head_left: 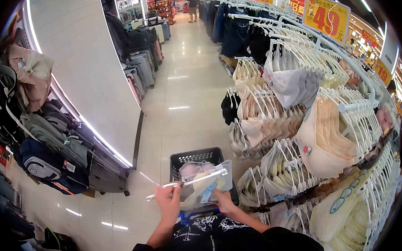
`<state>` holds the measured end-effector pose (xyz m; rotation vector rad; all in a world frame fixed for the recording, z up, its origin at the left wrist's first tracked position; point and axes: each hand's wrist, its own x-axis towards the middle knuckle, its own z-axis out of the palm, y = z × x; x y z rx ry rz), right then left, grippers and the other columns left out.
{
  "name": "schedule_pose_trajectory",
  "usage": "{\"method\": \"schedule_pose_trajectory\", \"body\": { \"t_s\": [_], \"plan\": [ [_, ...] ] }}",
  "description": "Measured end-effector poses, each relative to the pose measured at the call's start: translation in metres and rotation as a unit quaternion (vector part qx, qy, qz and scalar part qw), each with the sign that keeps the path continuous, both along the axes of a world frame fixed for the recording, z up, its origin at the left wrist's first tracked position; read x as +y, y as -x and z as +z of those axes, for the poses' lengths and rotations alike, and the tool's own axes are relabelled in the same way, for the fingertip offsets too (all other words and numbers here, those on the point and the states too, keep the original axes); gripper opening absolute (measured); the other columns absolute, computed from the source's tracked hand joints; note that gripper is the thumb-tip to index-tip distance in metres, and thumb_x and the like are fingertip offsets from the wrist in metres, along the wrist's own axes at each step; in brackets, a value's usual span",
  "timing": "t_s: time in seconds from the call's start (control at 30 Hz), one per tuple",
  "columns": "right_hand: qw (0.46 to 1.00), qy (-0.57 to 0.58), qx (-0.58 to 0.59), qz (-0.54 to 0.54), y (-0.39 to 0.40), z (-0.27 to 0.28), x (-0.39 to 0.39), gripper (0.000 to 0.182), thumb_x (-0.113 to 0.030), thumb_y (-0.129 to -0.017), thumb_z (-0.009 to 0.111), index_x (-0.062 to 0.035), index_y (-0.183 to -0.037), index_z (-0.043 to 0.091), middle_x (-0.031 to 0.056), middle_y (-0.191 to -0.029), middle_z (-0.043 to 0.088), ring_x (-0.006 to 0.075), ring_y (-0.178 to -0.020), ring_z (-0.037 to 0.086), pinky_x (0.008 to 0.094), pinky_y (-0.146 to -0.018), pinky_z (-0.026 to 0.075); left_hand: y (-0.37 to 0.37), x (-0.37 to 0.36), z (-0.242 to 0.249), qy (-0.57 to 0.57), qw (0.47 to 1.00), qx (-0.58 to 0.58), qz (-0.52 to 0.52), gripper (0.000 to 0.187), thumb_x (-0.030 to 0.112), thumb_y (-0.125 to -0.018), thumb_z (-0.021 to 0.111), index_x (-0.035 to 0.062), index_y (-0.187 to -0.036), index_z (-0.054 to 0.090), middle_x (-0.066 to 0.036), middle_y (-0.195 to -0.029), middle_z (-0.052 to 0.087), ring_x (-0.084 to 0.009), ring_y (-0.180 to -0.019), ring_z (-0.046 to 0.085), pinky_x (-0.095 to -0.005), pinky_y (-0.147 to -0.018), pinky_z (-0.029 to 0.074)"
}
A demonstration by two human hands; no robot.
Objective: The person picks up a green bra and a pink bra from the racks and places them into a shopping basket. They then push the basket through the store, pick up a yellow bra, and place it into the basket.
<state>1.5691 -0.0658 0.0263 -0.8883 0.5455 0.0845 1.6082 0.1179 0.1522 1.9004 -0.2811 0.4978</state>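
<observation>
My left hand is closed around a white plastic hanger near its hook end, above a black basket. A pale yellow bra and a translucent package hang beneath the hanger. My right hand touches the pale garment beside a light blue tag; its fingertips are partly hidden behind the item. Inside the basket lies a pink garment with small clear hangers.
Racks of bras on white hangers stand close on the right. Backpacks and a grey suitcase are at left, beside a white panel. A person stands far down the aisle.
</observation>
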Motion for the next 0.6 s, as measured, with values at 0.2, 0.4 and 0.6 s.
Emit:
{"method": "schedule_pose_trajectory", "body": {
  "t_s": [0.2,0.4,0.6],
  "plan": [
    [0.993,0.035,0.02,-0.115,-0.003,-0.018,0.005,0.037,-0.015,-0.081,0.061,-0.0058,-0.114,0.048,0.0064,-0.105,0.058,0.0178,-0.088,0.061,0.0295,-0.062,0.053,0.013,-0.012,0.013,-0.074,0.994,-0.055,-0.065,0.004,0.01,-0.072,0.062,0.0092,-0.071,0.065,0.001,-0.075,0.064,-0.0124,-0.069,0.053,-0.0303,-0.075,0.03],
    [0.979,0.11,0.049,-0.163,-0.007,-0.044,-0.004,0.031,-0.016,-0.082,0.059,-0.005,-0.11,0.051,0.0078,-0.097,0.061,0.0179,-0.076,0.063,0.0275,-0.058,0.053,0.019,-0.011,0.017,-0.083,0.99,-0.056,-0.095,0.005,0.009,-0.072,0.061,0.0088,-0.069,0.065,0.003,-0.072,0.063,-0.0121,-0.064,0.051,-0.0299,-0.072,0.029],
    [0.984,-0.03,-0.119,-0.131,0.005,0.002,-0.005,0.028,-0.01,-0.086,0.052,-0.0045,-0.113,0.049,0.0067,-0.109,0.056,0.018,-0.1,0.056,0.032,-0.085,0.046,0.014,-0.007,-0.001,-0.002,0.999,-0.01,-0.049,0.01,0.007,-0.078,0.055,0.005,-0.072,0.064,-0.001,-0.07,0.062,-0.0122,-0.066,0.049,-0.0268,-0.069,0.033]
  ]
}}
